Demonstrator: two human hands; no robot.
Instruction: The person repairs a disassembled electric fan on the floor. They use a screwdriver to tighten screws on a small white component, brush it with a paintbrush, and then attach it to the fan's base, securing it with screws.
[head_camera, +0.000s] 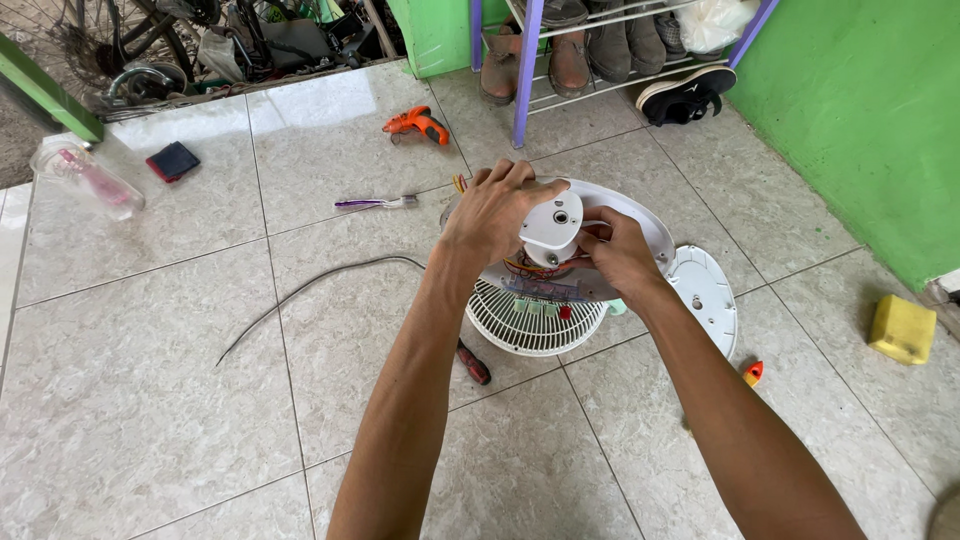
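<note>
Head view, looking down at a tiled floor. Both hands work on a white fan base held above the floor at centre. The left hand lies over the base's far-left rim, fingers curled down and pressed onto the round white hub. The right hand sits just right of the hub, fingertips pinched together at its side; what they pinch is too small to tell. Coloured wires show under the hub, with a row of pale green buttons and one red button on the near edge. A white fan grille lies on the floor directly beneath. A white cover plate lies just right of the base. A screwdriver lies near the grille's left edge. Further left, a grey cable curves across the tiles. A toothbrush and an orange drill lie beyond, a yellow sponge far right, and a shoe rack at the far wall.
</note>
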